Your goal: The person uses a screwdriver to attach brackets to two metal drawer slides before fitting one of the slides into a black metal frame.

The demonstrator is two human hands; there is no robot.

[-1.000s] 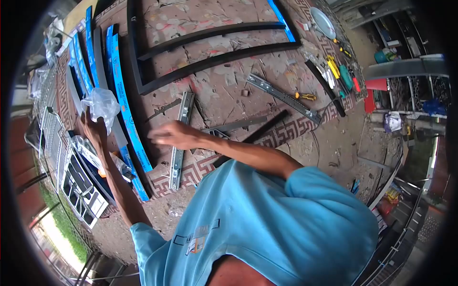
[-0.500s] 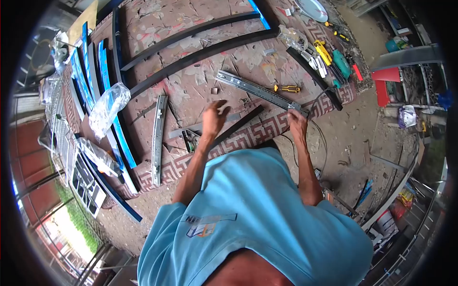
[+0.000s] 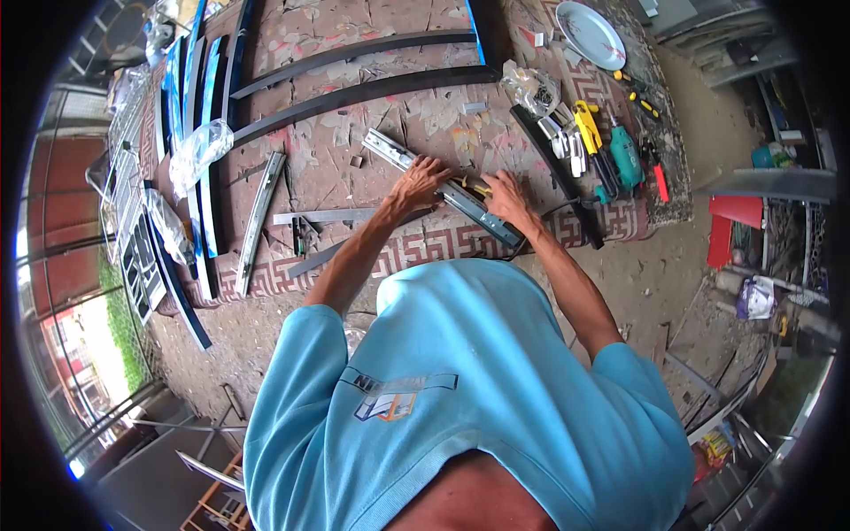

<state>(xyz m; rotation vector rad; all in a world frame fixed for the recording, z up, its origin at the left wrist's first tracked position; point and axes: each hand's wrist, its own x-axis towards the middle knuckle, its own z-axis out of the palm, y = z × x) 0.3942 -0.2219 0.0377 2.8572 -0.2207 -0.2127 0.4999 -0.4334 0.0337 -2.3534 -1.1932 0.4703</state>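
Both hands have moved since half a second ago: the left hand (image 3: 421,184), then raised above the counter (image 3: 407,240), now lies on the slanting metal rail (image 3: 479,216); the right hand (image 3: 511,200), then at the rail's near end, is now farther up along its right side. Left fingers are bent and close together over the middle of the rail, though whether they grip it I cannot tell; right fingers are partly curled, with the index stretched toward a yellow-handled screwdriver (image 3: 481,188) just beside the rail, and I cannot tell whether they hold it.

That rail lies aslant, from the middle of the counter down to its near edge; a second metal rail (image 3: 262,221) lies well apart to the left, one end by the near edge, with a flat grey strip (image 3: 329,215) between the two.

Toward the far edge lies a black frame (image 3: 372,94); along the left edge are blue-wrapped strips (image 3: 211,88) with a clear plastic bag (image 3: 202,152) on them; near the right edge sit a black bar (image 3: 560,170), a yellow tool (image 3: 586,128) and a teal power tool (image 3: 624,159); a white plate (image 3: 591,35) rests by the far right corner.
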